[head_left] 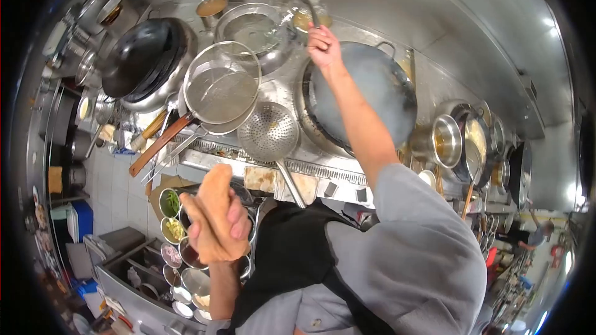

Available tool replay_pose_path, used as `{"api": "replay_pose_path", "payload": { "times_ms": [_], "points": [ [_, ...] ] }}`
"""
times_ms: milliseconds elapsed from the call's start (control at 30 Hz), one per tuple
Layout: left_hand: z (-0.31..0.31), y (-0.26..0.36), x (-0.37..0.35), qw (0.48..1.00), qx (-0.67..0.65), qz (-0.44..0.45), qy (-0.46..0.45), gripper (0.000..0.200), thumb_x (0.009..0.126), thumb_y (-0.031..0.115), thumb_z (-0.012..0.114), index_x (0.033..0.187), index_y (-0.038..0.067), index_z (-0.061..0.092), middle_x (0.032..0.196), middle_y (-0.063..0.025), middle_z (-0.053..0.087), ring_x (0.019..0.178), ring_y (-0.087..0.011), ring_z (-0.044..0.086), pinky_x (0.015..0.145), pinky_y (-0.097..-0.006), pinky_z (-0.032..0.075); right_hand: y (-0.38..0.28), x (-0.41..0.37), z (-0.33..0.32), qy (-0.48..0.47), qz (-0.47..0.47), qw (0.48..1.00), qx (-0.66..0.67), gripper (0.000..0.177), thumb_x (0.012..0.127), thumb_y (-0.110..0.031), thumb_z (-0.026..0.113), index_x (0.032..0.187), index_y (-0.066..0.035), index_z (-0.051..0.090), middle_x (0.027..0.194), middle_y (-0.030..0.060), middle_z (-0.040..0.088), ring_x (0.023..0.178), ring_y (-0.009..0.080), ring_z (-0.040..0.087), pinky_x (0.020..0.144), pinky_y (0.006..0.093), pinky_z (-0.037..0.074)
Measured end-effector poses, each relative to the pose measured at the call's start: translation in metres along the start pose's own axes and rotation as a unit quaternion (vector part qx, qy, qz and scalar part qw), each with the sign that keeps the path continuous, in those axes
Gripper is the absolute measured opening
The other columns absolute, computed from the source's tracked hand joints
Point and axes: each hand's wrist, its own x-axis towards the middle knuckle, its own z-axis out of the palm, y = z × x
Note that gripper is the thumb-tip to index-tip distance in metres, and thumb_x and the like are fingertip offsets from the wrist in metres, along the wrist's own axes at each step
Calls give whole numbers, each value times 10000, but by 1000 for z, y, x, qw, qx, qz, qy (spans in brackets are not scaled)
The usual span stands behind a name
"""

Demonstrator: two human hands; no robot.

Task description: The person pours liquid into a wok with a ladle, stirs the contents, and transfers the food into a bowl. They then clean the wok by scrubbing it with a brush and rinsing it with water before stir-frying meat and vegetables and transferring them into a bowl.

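Note:
My right hand is closed around the handle of a ladle, stretched out past the rim of a large wok whose inside looks hazy, as if with steam. Beneath the ladle sits a container of yellowish liquid, partly blurred. Nearer my body, my left hand grips a folded tan cloth, which hides part of the fingers. Left of the wok are a round mesh strainer with a wooden handle and a perforated metal skimmer.
A pot of clear liquid and a can of brown liquid stand at the back. A black wok leans at left. Several ingredient bowls sit lower left. A steel pot stands right; another person is far right.

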Motion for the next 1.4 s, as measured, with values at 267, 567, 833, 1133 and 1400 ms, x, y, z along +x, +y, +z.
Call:
{"api": "replay_pose_path", "payload": {
  "times_ms": [267, 567, 833, 1133, 1400],
  "points": [
    [-31, -8, 2, 987, -85, -117, -75, 640, 816, 400, 607, 1295, 23, 410, 839, -172, 512, 648, -248, 532, 558, -347, 464, 55, -24, -10, 300, -55, 687, -659, 82, 920, -109, 549, 895, -48, 501, 586, -7, 450, 417, 88, 409, 347, 249, 296],
    [-40, -13, 56, 982, 127, -102, 98, 530, 810, 341, 645, 1172, -20, 508, 970, -163, 601, 774, -234, 629, 700, -334, 533, 34, -14, -83, 278, 83, 912, -290, 39, 904, -40, 515, 896, -2, 515, 564, -39, 431, 384, 56, 375, 323, 225, 254],
    [-28, -44, 197, 981, 145, -101, 85, 492, 913, 369, 507, 1210, -23, 503, 1019, -199, 624, 1045, -333, 596, 937, -417, 479, 95, -137, -14, 130, 117, 977, -124, 85, 905, -51, 445, 827, -69, 472, 561, -64, 394, 389, 31, 358, 340, 222, 228],
    [-10, -141, 155, 970, 28, -241, -22, 367, 861, 296, 576, 1022, -31, 538, 819, -143, 598, 642, -239, 574, 621, -362, 486, 194, -321, 19, 92, -9, 874, -478, 388, 982, -432, 443, 1094, -63, 474, 760, 83, 571, 534, 208, 550, 435, 291, 445],
    [-4, -195, 53, 867, 453, -173, 113, 397, 807, 312, 699, 1035, 3, 594, 819, -59, 619, 727, -168, 634, 648, -266, 496, 113, -465, -64, 351, -162, 610, -692, 190, 880, -141, 616, 1031, -54, 540, 790, 42, 586, 666, 116, 579, 522, 246, 473]
  ]
}}
